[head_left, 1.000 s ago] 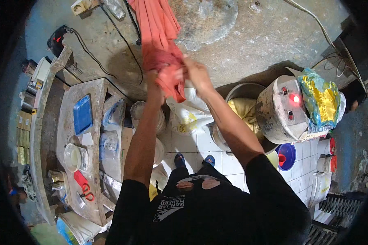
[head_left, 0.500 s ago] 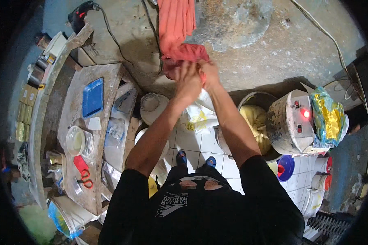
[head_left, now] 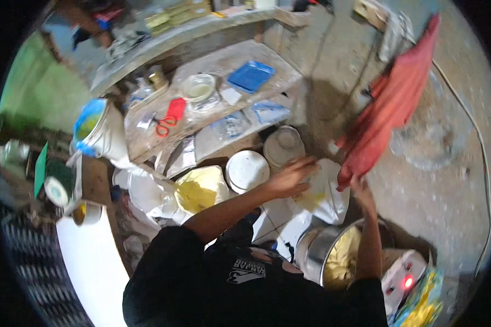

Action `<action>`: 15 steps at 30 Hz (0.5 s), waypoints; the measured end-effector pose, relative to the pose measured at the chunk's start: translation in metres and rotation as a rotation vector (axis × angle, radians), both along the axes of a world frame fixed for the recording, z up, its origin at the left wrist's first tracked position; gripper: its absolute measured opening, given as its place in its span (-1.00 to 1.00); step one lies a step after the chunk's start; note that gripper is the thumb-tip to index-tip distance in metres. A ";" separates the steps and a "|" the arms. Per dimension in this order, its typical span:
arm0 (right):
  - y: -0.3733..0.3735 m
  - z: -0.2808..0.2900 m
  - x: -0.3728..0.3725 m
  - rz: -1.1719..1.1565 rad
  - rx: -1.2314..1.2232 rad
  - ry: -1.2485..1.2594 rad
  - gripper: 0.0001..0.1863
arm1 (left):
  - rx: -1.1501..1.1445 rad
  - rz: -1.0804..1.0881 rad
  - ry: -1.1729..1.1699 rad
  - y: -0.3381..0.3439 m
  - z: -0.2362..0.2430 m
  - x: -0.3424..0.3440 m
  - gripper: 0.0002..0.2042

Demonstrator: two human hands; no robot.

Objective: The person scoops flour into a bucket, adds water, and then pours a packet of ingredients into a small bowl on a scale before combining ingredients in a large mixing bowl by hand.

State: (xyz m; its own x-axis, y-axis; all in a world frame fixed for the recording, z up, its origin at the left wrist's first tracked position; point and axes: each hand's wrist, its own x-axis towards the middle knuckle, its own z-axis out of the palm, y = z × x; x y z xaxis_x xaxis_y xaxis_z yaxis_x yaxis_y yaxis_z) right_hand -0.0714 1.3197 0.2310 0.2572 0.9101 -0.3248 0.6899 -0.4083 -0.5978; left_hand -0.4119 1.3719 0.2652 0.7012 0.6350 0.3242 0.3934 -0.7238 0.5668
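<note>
A red cloth (head_left: 390,111) hangs slantwise against the wall at the right, its lower end loose. My right hand (head_left: 363,195) is at that lower end, its fingertips at or against the cloth; blur hides whether they grip it. My left hand (head_left: 293,178) is apart from the cloth, further left, its fingers stretched out and somewhat smeared, with nothing seen in them. Beneath the hands lies a white plastic sheet or bag (head_left: 333,188) with yellow stains. Below my right hand stands a metal bowl (head_left: 315,253) with pale yellow dough (head_left: 342,256) in it.
A worn table (head_left: 139,143) at the left bears a blue tray (head_left: 251,76), a plastic tub (head_left: 198,87) and red scissors (head_left: 166,126). White buckets (head_left: 247,170) and a bag of yellow powder (head_left: 199,195) stand by it. A machine with a lit red lamp (head_left: 408,281) is at lower right.
My view has swung left. Both hands were together at the cloth's bunched lower end; now the cloth hangs spread out, my left hand has come away, and my right stays near its end.
</note>
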 end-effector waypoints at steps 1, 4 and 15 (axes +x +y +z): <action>-0.014 -0.049 0.022 0.332 -0.114 -0.218 -0.39 | -0.138 0.064 -0.044 -0.006 -0.022 -0.038 -0.42; -0.089 -0.151 0.033 0.688 -0.111 -0.264 -0.70 | -0.271 0.413 -0.056 -0.050 -0.055 -0.140 -0.57; -0.052 -0.149 -0.149 0.700 -0.113 -0.157 -0.50 | -0.598 0.902 -0.667 -0.132 -0.139 -0.327 -0.73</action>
